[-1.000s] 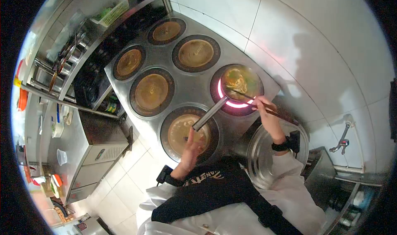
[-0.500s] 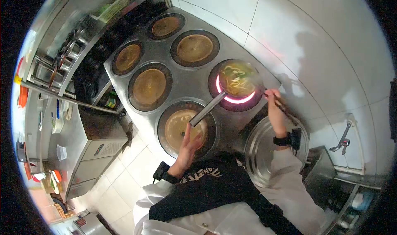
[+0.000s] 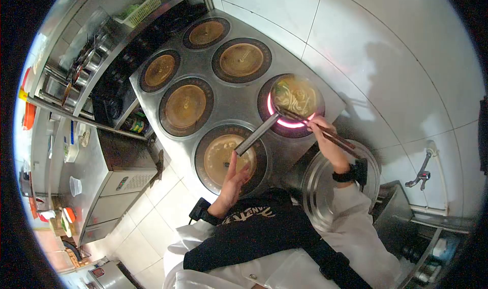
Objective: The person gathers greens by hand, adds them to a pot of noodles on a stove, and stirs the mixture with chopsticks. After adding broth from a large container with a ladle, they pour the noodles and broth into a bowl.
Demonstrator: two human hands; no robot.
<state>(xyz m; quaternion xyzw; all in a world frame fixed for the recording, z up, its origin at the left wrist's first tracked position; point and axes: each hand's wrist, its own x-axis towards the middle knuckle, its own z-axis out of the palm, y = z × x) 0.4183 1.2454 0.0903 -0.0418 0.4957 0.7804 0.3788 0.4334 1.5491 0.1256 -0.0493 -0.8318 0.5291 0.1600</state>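
A small saucepan (image 3: 274, 93) with a long metal handle (image 3: 257, 134) sits on the glowing burner (image 3: 292, 124) at the right of the cooktop. Pale noodles (image 3: 299, 100) lie in yellowish broth inside it. My right hand (image 3: 321, 128) grips a pair of dark chopsticks (image 3: 341, 141), whose tips reach the pan's near rim by the handle. At the handle's free end is my left hand (image 3: 236, 179), its fingers stretched out and the index fingertip touching the end. The hand is not wrapped round it.
Several unlit burners (image 3: 186, 106) cover the steel cooktop (image 3: 223, 103). A large round metal lid or pot (image 3: 315, 187) stands close by my right forearm. A tiled wall (image 3: 371, 85) with a tap (image 3: 421, 176) rises at the right. Pots (image 3: 91, 63) fill the left shelf.
My right hand has moved left and slightly down, bringing the chopstick tips to the pan's near side. The noodles have shifted in the broth. My left hand stays at the handle's end.
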